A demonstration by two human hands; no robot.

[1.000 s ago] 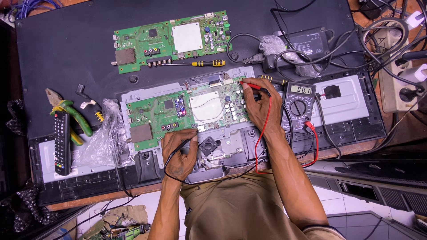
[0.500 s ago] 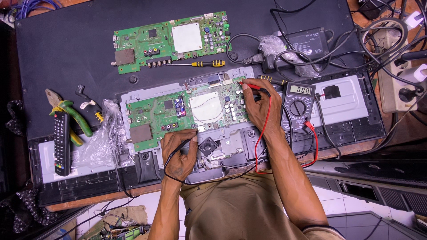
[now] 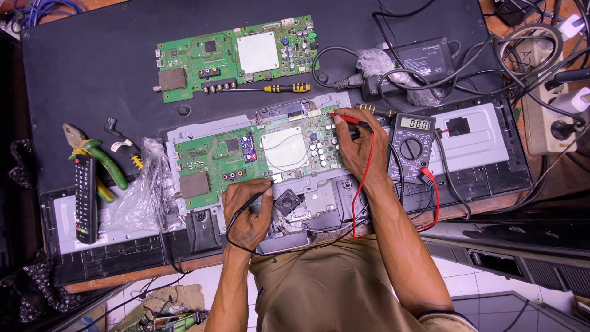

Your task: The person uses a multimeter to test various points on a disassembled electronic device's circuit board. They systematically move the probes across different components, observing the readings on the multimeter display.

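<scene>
My right hand [image 3: 358, 147] grips a red test probe [image 3: 345, 117], its tip on the upper right edge of a green circuit board [image 3: 212, 157] mounted on a grey metal chassis [image 3: 319, 190]. My left hand [image 3: 247, 212] holds a black test probe [image 3: 259, 195] against the board's lower edge. Red and black leads run to a dark multimeter [image 3: 412, 146] just right of my right hand; its display is lit.
A second green circuit board [image 3: 203, 58] and a yellow-handled screwdriver [image 3: 289, 88] lie further back on the black panel [image 3: 92, 67]. Green-handled pliers [image 3: 98, 157], a remote control [image 3: 85, 198] and a plastic bag [image 3: 142, 190] sit left. A power adapter [image 3: 424, 58], tangled cables and a power strip [image 3: 553, 117] crowd the right.
</scene>
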